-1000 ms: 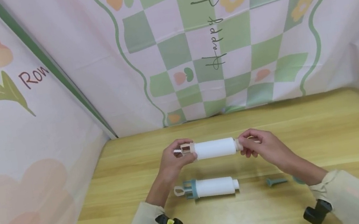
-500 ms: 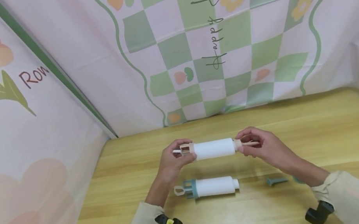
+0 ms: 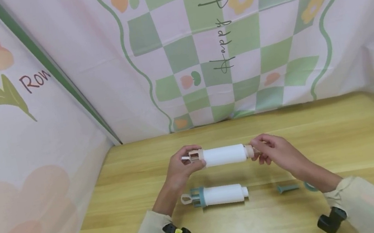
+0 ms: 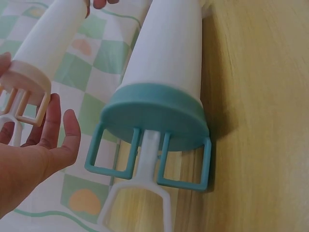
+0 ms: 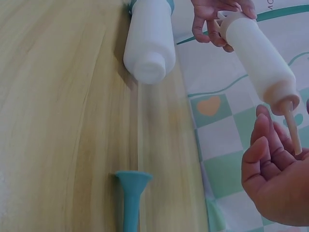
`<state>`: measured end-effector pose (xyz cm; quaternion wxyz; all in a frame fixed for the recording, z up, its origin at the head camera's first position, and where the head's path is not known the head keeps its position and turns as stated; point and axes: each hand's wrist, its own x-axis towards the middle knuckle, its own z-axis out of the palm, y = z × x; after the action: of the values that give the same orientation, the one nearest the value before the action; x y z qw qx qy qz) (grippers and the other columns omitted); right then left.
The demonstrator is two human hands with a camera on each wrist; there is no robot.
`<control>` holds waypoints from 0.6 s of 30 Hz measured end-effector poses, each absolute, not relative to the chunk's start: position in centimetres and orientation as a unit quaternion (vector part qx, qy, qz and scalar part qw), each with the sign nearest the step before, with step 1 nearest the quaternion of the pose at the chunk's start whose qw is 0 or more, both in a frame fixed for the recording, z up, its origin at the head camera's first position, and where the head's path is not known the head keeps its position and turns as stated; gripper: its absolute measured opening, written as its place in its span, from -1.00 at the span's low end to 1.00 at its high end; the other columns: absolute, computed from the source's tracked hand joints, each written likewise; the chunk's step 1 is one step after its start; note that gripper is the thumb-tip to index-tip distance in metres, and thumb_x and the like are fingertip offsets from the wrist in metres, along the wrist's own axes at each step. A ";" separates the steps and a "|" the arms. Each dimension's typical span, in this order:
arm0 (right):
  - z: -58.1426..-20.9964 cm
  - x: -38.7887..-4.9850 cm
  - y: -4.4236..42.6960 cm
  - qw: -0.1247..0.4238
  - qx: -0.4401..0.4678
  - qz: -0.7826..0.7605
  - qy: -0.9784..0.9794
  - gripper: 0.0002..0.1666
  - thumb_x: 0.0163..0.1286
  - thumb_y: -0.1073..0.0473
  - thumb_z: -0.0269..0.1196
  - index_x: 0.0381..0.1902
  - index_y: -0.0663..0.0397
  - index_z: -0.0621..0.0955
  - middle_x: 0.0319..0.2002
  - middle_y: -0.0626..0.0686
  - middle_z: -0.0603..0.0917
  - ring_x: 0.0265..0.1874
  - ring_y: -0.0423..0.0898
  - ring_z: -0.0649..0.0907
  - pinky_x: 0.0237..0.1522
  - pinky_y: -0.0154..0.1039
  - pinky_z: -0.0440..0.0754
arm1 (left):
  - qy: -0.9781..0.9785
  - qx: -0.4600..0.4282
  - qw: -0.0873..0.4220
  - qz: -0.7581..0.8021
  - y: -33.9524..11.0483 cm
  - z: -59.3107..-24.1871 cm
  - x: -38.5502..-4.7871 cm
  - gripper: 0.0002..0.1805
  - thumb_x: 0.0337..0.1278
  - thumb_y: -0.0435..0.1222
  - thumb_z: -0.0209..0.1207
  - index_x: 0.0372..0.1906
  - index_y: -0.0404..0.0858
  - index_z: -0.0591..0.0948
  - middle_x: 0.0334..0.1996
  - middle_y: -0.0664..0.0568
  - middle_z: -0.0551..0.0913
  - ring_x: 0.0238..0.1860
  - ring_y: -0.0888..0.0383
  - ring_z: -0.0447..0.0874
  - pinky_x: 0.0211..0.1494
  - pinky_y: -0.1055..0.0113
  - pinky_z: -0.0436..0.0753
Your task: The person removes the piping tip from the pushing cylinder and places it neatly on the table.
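Observation:
Above the table is a white icing syringe with a beige collar carrying finger loops, held level between the hands. My left hand grips its collar at the plunger end, thumb on the near side. At the other end, a beige threaded cap with a long narrow nozzle sits on the barrel. My right hand has its fingertips at this nozzle; in the right wrist view the lower fingers are curled and the thumb's contact is mostly hidden. A second syringe with a teal collar lies nearer.
A teal flared nozzle lies on the wooden table near the right forearm. Beside it a teal ring is partly covered by that forearm. A patterned curtain hangs along the table's back edge.
My right fingers slide forward over the cap, then draw back to the nozzle with the hand turned, covering the thin tube again. The left hand and syringe stay almost in place.

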<state>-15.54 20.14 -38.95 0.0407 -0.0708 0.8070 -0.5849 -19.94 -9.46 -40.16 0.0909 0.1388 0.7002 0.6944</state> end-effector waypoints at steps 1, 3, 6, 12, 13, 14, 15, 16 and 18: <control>-38.9 -15.6 20.1 0.043 -0.067 -0.587 0.806 -0.44 0.60 -0.12 0.02 0.07 0.34 0.52 -0.28 0.15 0.69 -0.37 0.01 0.64 -0.36 -0.23 0.62 | 0.701 0.139 0.089 0.694 -9.5 -40.2 -20.0 -0.55 0.01 -0.46 0.37 0.08 -0.34 0.61 -0.11 -0.12 0.53 -0.19 0.07 0.56 -0.13 0.30 0.65; -39.0 -15.7 20.0 0.046 -0.065 -0.592 0.802 -0.48 0.60 -0.08 0.04 0.02 0.35 0.53 -0.31 0.15 0.69 -0.39 0.00 0.64 -0.39 -0.25 0.61 | 0.703 0.139 0.087 0.692 -9.4 -40.2 -20.0 -0.55 0.00 -0.46 0.37 0.08 -0.34 0.61 -0.12 -0.11 0.53 -0.20 0.08 0.55 -0.14 0.31 0.64; -39.0 -15.8 19.9 0.050 -0.066 -0.598 0.797 -0.54 0.59 -0.02 0.07 -0.02 0.35 0.55 -0.33 0.18 0.69 -0.40 0.01 0.65 -0.40 -0.24 0.62 | 0.704 0.139 0.084 0.691 -9.5 -40.2 -20.0 -0.55 -0.01 -0.46 0.37 0.07 -0.34 0.61 -0.12 -0.11 0.53 -0.21 0.08 0.54 -0.15 0.32 0.64; -39.0 -15.7 20.0 0.050 -0.089 -0.595 0.797 -0.55 0.56 0.00 0.13 0.03 0.35 0.54 -0.31 0.17 0.69 -0.38 0.04 0.65 -0.40 -0.22 0.62 | 0.706 0.135 0.089 0.690 -9.5 -40.3 -20.0 -0.56 0.00 -0.47 0.37 0.07 -0.33 0.61 -0.12 -0.12 0.53 -0.21 0.08 0.54 -0.15 0.31 0.64; -39.0 -15.7 20.1 0.047 -0.094 -0.592 0.799 -0.56 0.56 0.01 0.14 0.05 0.33 0.54 -0.30 0.17 0.69 -0.37 0.02 0.65 -0.40 -0.24 0.61 | 0.704 0.135 0.090 0.691 -9.6 -40.3 -20.0 -0.55 0.00 -0.47 0.36 0.07 -0.33 0.61 -0.12 -0.12 0.53 -0.21 0.08 0.53 -0.15 0.30 0.64; -39.1 -15.7 20.2 0.042 -0.101 -0.587 0.802 -0.58 0.55 0.03 0.15 0.06 0.32 0.54 -0.28 0.16 0.68 -0.36 0.02 0.64 -0.39 -0.24 0.60 | 0.703 0.136 0.090 0.693 -9.6 -40.3 -20.0 -0.55 0.00 -0.48 0.36 0.07 -0.34 0.61 -0.12 -0.12 0.53 -0.21 0.08 0.53 -0.14 0.30 0.64; -39.1 -15.6 20.2 0.037 -0.107 -0.585 0.803 -0.60 0.54 0.06 0.17 0.08 0.32 0.54 -0.24 0.16 0.68 -0.32 -0.01 0.65 -0.36 -0.25 0.61 | 0.701 0.136 0.090 0.694 -9.6 -40.3 -20.0 -0.56 0.00 -0.48 0.36 0.07 -0.35 0.61 -0.12 -0.12 0.53 -0.21 0.08 0.53 -0.14 0.30 0.64; -39.1 -15.6 20.3 0.030 -0.114 -0.582 0.804 -0.61 0.52 0.09 0.19 0.09 0.31 0.54 -0.20 0.17 0.67 -0.29 -0.03 0.65 -0.33 -0.26 0.62 | 0.700 0.136 0.090 0.695 -9.6 -40.3 -20.0 -0.56 0.00 -0.49 0.36 0.07 -0.35 0.60 -0.12 -0.11 0.53 -0.21 0.08 0.53 -0.14 0.30 0.64; -39.2 -15.5 20.4 0.019 -0.125 -0.580 0.805 -0.63 0.48 0.15 0.25 0.09 0.30 0.54 -0.12 0.18 0.65 -0.20 -0.07 0.65 -0.24 -0.28 0.65 | 0.700 0.136 0.089 0.696 -9.6 -40.2 -19.9 -0.56 0.01 -0.49 0.36 0.07 -0.35 0.60 -0.13 -0.11 0.53 -0.21 0.09 0.53 -0.14 0.30 0.64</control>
<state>-15.48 20.35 -39.18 0.0191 -0.1247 0.8051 -0.5796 -19.91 -9.62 -40.21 0.0893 0.1360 0.6998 0.6956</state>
